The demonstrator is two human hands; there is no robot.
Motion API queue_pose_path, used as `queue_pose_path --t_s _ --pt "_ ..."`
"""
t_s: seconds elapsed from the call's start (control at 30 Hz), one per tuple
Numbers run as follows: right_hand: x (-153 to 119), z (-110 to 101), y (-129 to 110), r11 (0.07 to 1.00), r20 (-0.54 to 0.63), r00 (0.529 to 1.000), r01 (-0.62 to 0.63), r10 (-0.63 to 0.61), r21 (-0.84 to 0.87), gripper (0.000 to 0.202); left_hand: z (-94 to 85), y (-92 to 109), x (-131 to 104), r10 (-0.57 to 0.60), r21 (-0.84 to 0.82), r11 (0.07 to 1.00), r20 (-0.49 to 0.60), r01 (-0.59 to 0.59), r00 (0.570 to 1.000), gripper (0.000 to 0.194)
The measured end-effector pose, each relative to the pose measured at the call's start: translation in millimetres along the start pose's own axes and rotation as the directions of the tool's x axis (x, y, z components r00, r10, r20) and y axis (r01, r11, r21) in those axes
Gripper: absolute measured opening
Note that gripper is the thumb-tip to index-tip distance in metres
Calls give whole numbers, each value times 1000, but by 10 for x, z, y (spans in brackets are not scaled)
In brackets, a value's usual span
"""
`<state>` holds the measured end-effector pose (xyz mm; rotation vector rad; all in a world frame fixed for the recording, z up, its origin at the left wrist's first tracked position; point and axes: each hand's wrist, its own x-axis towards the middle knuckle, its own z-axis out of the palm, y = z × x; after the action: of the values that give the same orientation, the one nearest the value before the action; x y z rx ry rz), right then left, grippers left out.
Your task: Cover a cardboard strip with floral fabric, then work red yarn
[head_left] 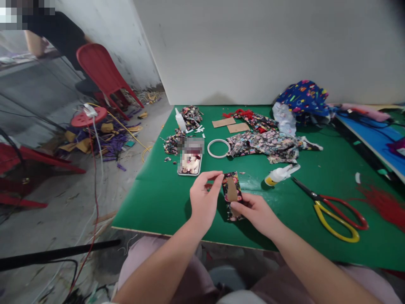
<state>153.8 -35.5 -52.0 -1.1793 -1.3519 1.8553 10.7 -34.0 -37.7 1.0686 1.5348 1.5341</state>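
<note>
Over the green tabletop [152, 198], just left of the scissors [332, 209], the floral fabric piece [232, 195] stands lengthwise away, right hand [256, 211] grip pinching its near end, left hand [204, 198] grip pinching its far left edge.

I see a small floral fabric piece [232, 195] with a tan cardboard strip [232, 193] on its middle, standing nearly upright just above the green table's near edge, fabric edges folded inward.

White wall [253, 46], grey floor [63, 202], red chair [103, 71], green table [164, 198].
</note>
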Motion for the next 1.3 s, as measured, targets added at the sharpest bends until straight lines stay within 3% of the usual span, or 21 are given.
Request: queue_pose_path --t_s 0.17,0.57,0.8,1.0,1.17,1.3 --pt "-7 0 -9 1000 2 1000 -5 5 22 31 10 43 2 -101 -113 988 7 102 995 15" --pt "-6 3 -16 1000 -11 1000 -9 9 14 33 44 17 44 -206 -329 918 88 223 975 14" --pt "4 -14 1 1000 7 1000 26 -26 -17 32 19 49 46 -339 -467 773 268 429 902 16" --pt "-12 -1 -5 993 53 998 -41 36 113 33 15 59 44 -344 -574 594 452 564 823 15" --pt "-21 -5 -17 982 108 992 -86 68 169 34 17 109 11 -330 -531 549 572 645 751 32" --pt "-23 -17 -1 987 127 991 -59 41 147 32 15 104 -6 -292 -526 544 613 654 735 35"
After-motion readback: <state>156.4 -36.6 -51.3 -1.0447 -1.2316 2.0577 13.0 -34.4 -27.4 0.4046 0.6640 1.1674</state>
